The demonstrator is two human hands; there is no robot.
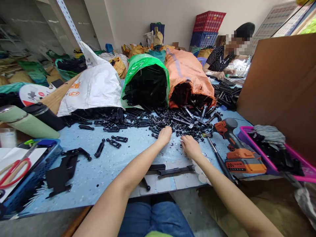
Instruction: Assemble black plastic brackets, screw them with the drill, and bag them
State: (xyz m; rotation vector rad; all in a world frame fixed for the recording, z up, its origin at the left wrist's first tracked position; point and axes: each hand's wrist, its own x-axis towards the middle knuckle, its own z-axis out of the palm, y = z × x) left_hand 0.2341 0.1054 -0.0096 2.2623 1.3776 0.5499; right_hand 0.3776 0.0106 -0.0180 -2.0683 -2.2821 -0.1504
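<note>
My left hand (165,135) is closed in a pinch at the front edge of a pile of small black parts and screws (172,122). A thin, shiny sliver shows by its fingertips, too small to name. Just to the right, my right hand (190,146) is low over the table, fingers curled together; whatever lies between them is hidden. Small bits are scattered on the blue tabletop (138,151) between the hands. Nearer me lies a long black bar (176,170). Several black link-shaped pieces (119,139) rest to the left.
Behind the pile lie a white sack (96,87), a green sack (145,61) and an orange sack (190,69). At right are a hammer (218,159), an orange cordless drill (238,148) and a pink basket (261,148). Scissors (17,171) lie left. A co-worker (219,61) sits beyond.
</note>
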